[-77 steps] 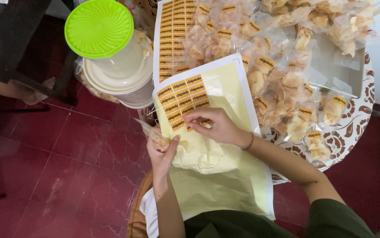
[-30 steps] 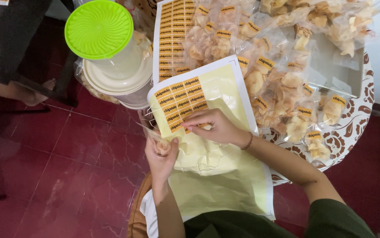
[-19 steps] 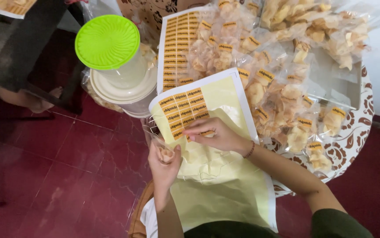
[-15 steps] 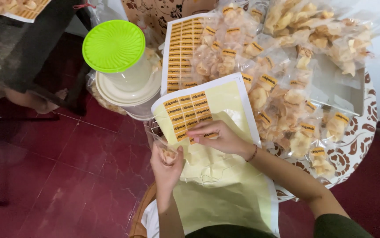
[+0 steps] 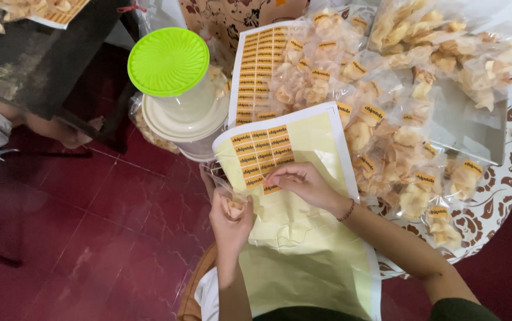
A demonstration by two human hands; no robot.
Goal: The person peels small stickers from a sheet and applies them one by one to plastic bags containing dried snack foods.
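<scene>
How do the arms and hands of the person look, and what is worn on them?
Both hands, the left hand and the right hand, are bare, without gloves. Both forearms are uncovered. The right wrist carries a thin dark red bracelet. A dark green sleeve begins at the right upper arm.

Patterned round table [image 5: 502,196], snack bags [image 5: 398,142], sticker sheet [image 5: 256,71]

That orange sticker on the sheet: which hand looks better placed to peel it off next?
Likely the right hand: its fingertips already pinch at an orange sticker on the sticker sheet, while the left hand holds a small snack bag.
</scene>
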